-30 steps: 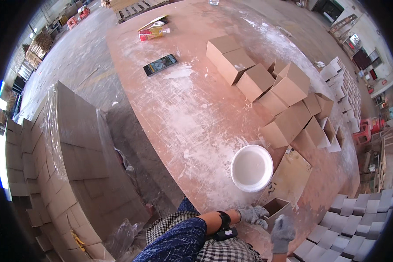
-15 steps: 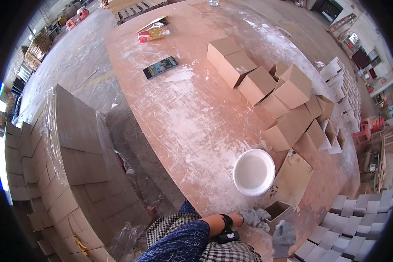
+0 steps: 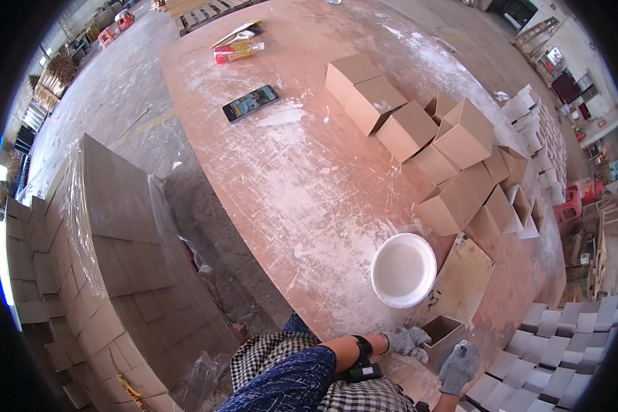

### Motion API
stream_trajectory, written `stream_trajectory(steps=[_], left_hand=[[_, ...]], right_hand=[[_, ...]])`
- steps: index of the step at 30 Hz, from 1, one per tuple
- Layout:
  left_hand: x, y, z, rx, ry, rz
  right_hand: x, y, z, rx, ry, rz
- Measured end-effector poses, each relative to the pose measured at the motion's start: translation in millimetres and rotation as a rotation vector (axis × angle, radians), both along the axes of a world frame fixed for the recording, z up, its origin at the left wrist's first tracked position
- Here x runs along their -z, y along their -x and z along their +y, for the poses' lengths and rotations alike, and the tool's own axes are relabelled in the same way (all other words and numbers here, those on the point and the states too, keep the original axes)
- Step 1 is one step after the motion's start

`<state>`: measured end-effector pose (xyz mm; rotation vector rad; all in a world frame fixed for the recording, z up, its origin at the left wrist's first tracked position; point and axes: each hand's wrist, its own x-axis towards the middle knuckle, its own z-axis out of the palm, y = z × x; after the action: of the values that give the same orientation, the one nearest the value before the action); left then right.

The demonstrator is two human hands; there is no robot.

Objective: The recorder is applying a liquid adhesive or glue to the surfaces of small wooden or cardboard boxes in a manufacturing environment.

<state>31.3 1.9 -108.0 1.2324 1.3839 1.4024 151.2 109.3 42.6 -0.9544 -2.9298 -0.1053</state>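
A small open-topped brown cardboard box (image 3: 443, 338) stands at the near edge of the table. My left hand (image 3: 406, 343), in a grey knit glove, is closed on the box's left side. My right hand (image 3: 460, 366), gloved the same, is closed against or just beside the box's right side; whatever its fingers hold, if anything, is hidden. Just beyond the box lies a flat, stained tan board (image 3: 462, 278). Left of that board is a round white tub (image 3: 404, 270) with whitish contents.
Several brown cardboard boxes (image 3: 453, 185) are heaped at the table's right. A phone (image 3: 250, 104) and a bottle (image 3: 238, 52) lie farther off. Plastic-wrapped stacked cardboard (image 3: 137, 275) stands left of the table. Rows of pale boxes (image 3: 549, 350) fill the lower right.
My right hand has moved slightly up and to the right along the box's side. My left hand keeps its hold on the box. The whole view has shifted slightly.
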Motion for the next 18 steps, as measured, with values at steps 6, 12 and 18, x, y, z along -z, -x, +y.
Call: stream_trajectory(steps=[6, 12, 18], left_hand=[[-17, 7, -8, 0.018, -0.053, 0.023], [20, -3, 6, 0.117, -0.028, 0.1], [-10, 33, -5, 0.122, 0.082, 0.25]], right_hand=[[-17, 0, -57, -0.129, -0.105, -0.027], [-10, -4, 13, 0.118, -0.128, 0.043], [-22, 11, -40, -0.003, -0.078, -0.161]])
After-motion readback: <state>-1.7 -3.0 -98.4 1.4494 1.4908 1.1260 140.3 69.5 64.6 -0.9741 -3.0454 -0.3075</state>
